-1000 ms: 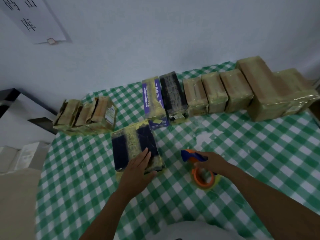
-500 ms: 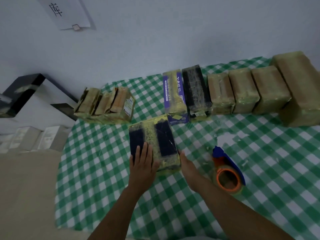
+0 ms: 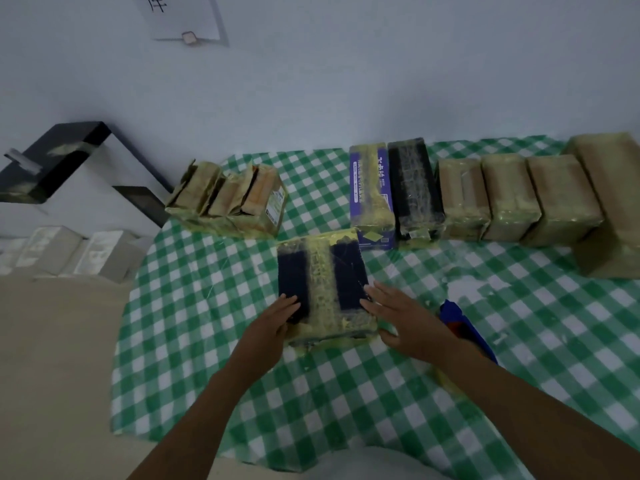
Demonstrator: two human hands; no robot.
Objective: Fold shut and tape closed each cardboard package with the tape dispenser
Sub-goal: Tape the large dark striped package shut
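Both hands lie flat with fingers straight on the taped dark package [image 3: 322, 282]: left hand [image 3: 273, 323] at its near-left corner, right hand [image 3: 405, 317] at its near-right edge. The tape dispenser [image 3: 464, 327] sits just beyond the right wrist.

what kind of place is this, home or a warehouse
Likely a small makeshift packing station: a row of taped packages along a plain wall, a tape dispenser on a checked tablecloth, and a paper sign hung above.
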